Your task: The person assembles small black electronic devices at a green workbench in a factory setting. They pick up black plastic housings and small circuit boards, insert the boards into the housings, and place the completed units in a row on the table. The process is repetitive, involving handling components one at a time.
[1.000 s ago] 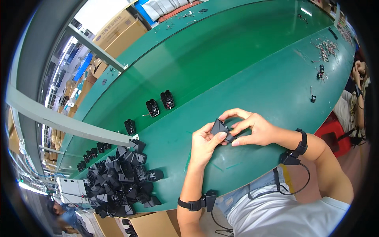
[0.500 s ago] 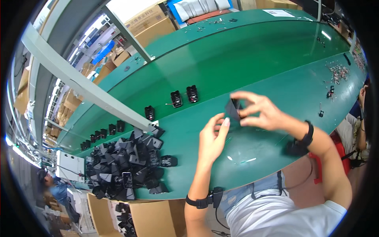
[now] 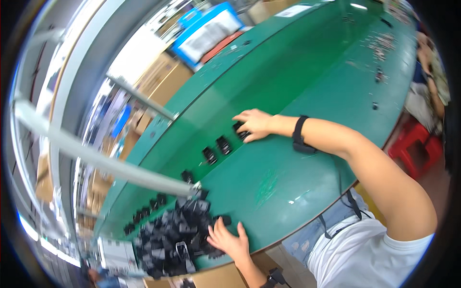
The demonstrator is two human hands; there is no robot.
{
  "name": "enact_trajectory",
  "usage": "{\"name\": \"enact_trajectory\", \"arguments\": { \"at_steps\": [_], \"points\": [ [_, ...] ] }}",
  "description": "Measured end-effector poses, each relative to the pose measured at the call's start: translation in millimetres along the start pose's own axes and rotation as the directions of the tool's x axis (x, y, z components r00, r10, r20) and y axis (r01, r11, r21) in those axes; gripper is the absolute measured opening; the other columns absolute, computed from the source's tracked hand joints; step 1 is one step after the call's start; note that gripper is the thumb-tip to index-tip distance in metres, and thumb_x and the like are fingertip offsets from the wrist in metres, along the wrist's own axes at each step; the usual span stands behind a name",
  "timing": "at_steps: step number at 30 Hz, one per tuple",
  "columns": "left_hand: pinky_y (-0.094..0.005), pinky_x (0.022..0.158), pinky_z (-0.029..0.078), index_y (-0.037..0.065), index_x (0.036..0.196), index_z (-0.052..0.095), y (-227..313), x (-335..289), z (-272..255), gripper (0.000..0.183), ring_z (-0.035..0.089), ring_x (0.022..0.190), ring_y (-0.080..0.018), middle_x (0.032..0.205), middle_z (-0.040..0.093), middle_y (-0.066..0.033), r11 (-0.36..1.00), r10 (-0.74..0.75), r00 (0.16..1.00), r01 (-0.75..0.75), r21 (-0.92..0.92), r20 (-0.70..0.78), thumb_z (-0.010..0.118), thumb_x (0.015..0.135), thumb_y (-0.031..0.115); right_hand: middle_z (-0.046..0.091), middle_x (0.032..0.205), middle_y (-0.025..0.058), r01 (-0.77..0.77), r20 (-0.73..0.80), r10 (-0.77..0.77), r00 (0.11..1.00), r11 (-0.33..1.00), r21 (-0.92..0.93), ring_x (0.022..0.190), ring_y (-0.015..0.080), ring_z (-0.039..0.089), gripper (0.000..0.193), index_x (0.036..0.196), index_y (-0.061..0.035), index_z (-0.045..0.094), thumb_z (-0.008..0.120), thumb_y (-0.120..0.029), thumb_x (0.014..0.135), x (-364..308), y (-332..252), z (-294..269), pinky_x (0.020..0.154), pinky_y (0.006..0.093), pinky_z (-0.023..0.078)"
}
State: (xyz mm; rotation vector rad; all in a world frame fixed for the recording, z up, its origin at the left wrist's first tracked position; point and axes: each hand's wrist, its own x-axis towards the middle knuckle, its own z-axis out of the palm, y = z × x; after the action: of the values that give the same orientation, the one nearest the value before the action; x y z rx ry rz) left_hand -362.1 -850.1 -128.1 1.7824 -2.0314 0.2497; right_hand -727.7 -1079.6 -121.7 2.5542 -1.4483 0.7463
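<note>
My right hand (image 3: pixel 257 125) is stretched out to the far green strip, its fingers closed around a small black plastic housing (image 3: pixel 238 126), which they partly cover. Two similar black housings with light details inside, one (image 3: pixel 224 145) and another (image 3: pixel 209 155), sit on the strip just left of it. At the near left, my left hand (image 3: pixel 230 241) has its fingers spread at the right edge of a heap of black angular plastic housings (image 3: pixel 165 240). The fingertips touch or hover over the heap; blur hides which.
More black housings (image 3: pixel 187 176) line the strip farther left. A grey metal post (image 3: pixel 110 165) slants across the left side. Small loose parts (image 3: pixel 382 45) lie at the far right of the green table (image 3: pixel 331 139). A red stool (image 3: pixel 415 146) and another person are at right; a white box (image 3: pixel 116 254) stands at left.
My hands have parted: the right moved left and away to the strip with the black housing, the left came down to the heap. The whole view has tilted and swung.
</note>
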Motion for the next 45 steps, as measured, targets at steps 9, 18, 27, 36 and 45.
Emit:
{"name": "enact_trajectory", "arguments": {
  "at_steps": [9,18,27,36,45],
  "points": [
    [-0.0667,0.113,0.017,0.010,0.119,0.065,1.7,-15.0,2.1,0.050,0.060,0.115,-0.0329,0.115,0.066,-0.0081,0.999,-0.034,0.982,0.032,-0.017,-0.184,0.072,0.088,0.049,0.065,0.116,0.0116,-0.394,-0.151,0.383,0.911,0.918,-0.049,0.117,0.0317,0.058,0.028,0.101,-0.0086,0.072,0.073,-0.028,0.081,-214.7,18.6,-164.5,0.099,0.0432,0.047],
    [-0.0646,0.111,0.028,0.004,0.106,0.064,-2.5,-14.2,-2.0,0.037,0.063,0.105,-0.0338,0.106,0.066,-0.0101,0.983,-0.027,0.974,-0.016,-0.184,-0.226,0.073,0.090,0.036,0.020,0.160,0.0314,-0.971,-0.211,0.950,0.229,0.239,0.027,0.147,0.0478,0.021,0.101,0.154,-0.0086,0.035,0.061,-0.073,0.081,-418.6,134.5,-242.6,0.120,0.0503,0.023],
    [-0.0344,0.074,0.048,-0.002,0.109,0.059,12.6,-12.9,-19.2,0.026,0.056,0.085,-0.0261,0.120,0.059,-0.0189,0.871,-0.167,0.910,-0.045,-0.489,-0.380,0.068,0.096,0.018,0.057,0.130,0.0240,-0.799,-0.215,0.786,0.580,0.600,0.039,0.122,0.0373,0.055,0.067,0.123,0.0032,0.063,0.070,-0.052,0.086,-383.4,98.9,-190.9,0.105,0.0439,0.044],
    [-0.0385,0.096,0.049,0.000,0.115,0.046,61.1,23.4,-16.3,0.029,0.058,0.109,-0.0285,0.129,0.055,-0.0209,0.457,-0.017,0.993,-0.096,-0.884,-0.117,0.065,0.093,0.000,0.059,0.107,0.0063,-0.475,-0.069,0.472,0.879,0.879,-0.042,0.095,0.0269,0.062,0.017,0.105,-0.0117,0.064,0.066,-0.022,0.091,-317.9,-17.7,-147.2,0.075,0.0420,0.052],
    [-0.0340,0.095,0.051,0.002,0.133,0.044,139.9,70.9,-14.3,0.056,0.060,0.114,-0.0245,0.128,0.056,-0.0163,0.249,0.273,0.927,0.190,-0.950,0.257,0.072,0.085,-0.007,0.071,0.083,0.0116,-0.258,-0.055,0.324,0.944,0.834,0.488,0.079,0.0291,0.070,0.018,0.084,-0.0057,0.070,0.065,-0.023,0.084,-156.2,-19.2,-99.3,0.070,0.0410,0.056]
  ]
}}
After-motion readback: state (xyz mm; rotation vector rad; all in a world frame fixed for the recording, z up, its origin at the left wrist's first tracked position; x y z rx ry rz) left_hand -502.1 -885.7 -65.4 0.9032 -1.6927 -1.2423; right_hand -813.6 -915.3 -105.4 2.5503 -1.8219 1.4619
